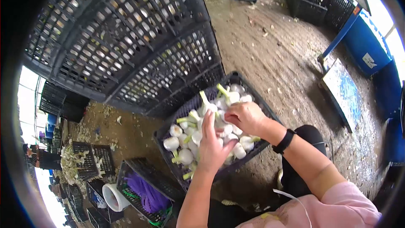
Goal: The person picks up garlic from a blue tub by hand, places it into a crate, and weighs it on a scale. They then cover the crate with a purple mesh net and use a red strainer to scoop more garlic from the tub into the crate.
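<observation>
White garlic bulbs (pixel 184 157) with short green stems fill a black plastic crate (pixel 270 109) in front of me. My left hand (pixel 211 145) lies over the middle of the pile, fingers stretched out and thumb apart, touching the bulbs. Just to its right, my right hand (pixel 247 116) curls its fingers down around a garlic bulb, which the hand mostly hides. A dark band is on that wrist. Several stems point up beyond the hands, at the crate's far side.
Tall stacked black crates (pixel 126 38), garlic showing through their slots, stand at the far left. A crate with purple netting (pixel 145 192) and a white bucket (pixel 114 197) are lower left. Right are a blue-white scale platform (pixel 344 95) and a blue bin (pixel 367 44) on the dirty floor.
</observation>
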Available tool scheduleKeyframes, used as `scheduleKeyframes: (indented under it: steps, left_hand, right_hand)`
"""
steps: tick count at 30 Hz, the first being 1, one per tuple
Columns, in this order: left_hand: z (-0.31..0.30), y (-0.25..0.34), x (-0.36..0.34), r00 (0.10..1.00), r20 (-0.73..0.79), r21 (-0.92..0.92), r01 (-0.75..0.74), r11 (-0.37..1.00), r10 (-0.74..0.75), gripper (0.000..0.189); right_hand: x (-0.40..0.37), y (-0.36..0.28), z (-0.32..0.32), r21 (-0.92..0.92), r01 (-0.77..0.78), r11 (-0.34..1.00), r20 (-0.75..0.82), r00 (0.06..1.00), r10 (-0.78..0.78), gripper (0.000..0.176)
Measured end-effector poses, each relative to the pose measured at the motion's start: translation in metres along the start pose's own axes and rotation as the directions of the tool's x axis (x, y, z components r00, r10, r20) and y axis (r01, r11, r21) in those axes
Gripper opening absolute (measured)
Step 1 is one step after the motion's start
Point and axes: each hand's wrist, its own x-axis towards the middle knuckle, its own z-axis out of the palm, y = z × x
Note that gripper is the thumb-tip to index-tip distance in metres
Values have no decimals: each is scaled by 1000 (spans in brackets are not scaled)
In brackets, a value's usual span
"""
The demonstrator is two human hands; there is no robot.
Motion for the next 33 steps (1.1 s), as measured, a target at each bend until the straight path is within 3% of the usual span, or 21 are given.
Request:
scheduleKeyframes:
  steps: [1,2,3,6,8,10,12,13,14,16,17,18,20,22,24,25,26,28,30,31,33]
  left_hand:
    - [4,-3,1,999,44,58,14,998,-17,99]
    - [10,-5,3,996,87,118,19,993,-30,100]
    - [16,-7,7,1000,26,131,-17,991,13,86]
    - [23,-28,23,996,64,287,-82,955,67,63]
    - [20,-22,31,1000,9,169,0,986,-1,27]
    - [15,-38,32,982,-58,227,-164,960,181,13]
    - [3,-44,31,995,-56,119,-78,990,85,9]
    - [0,-45,27,998,-50,65,-30,997,33,9]
    - [-1,-46,24,998,-42,48,-34,998,36,8]
    - [0,-42,26,998,-30,10,-55,998,55,8]
    - [4,-35,26,998,-3,-45,-67,997,67,7]
    - [7,-24,28,989,12,22,-151,988,151,7]
    - [9,-13,30,954,52,167,-301,939,297,8]
    - [8,-14,28,957,16,119,-289,950,290,14]
    - [4,-10,30,948,-50,68,-310,948,313,19]
    - [-5,-6,31,945,-33,108,-320,941,325,27]
    - [-20,1,26,992,60,-108,-102,989,108,35]
    - [-56,2,23,988,17,-18,-153,988,153,49]
    - [-86,6,12,997,60,127,-59,990,52,78]
    - [-93,4,6,994,113,213,-12,977,-12,103]
    - [-86,0,-11,968,243,368,-30,929,-65,116]
  right_hand:
    - [1,2,6,14,26,1000,-13,1000,-26,9]
    - [2,-3,4,-1,-50,999,12,999,50,10]
    - [2,-1,4,49,-90,995,11,996,90,9]
    - [5,8,-3,220,-158,963,70,987,146,12]
    - [0,12,-7,354,-135,925,94,990,109,16]
    - [-2,12,-33,468,-173,866,261,964,52,42]
    - [-2,25,-55,371,136,919,109,976,-188,68]
    - [-2,31,-64,211,135,968,136,977,-166,91]
    - [0,44,-60,21,146,989,167,975,-147,103]
    - [2,21,-41,-263,66,963,347,937,31,114]
    - [1,20,-19,-304,112,946,446,894,37,120]
    - [-2,20,4,-340,146,929,432,902,17,120]
    - [-4,24,35,-327,77,942,212,977,-6,114]
    - [4,22,43,-307,84,948,21,996,-82,83]
    - [15,23,38,-128,111,986,-64,991,-120,61]
    - [20,21,38,-162,182,970,-125,971,-203,39]
    - [22,20,39,-146,199,969,-85,973,-213,36]
    - [21,18,46,-97,218,971,-10,975,-220,30]
    - [18,14,44,-35,176,984,-8,984,-177,23]
    - [21,12,40,11,119,993,10,993,-119,22]
    - [24,8,31,98,45,994,58,997,-51,25]
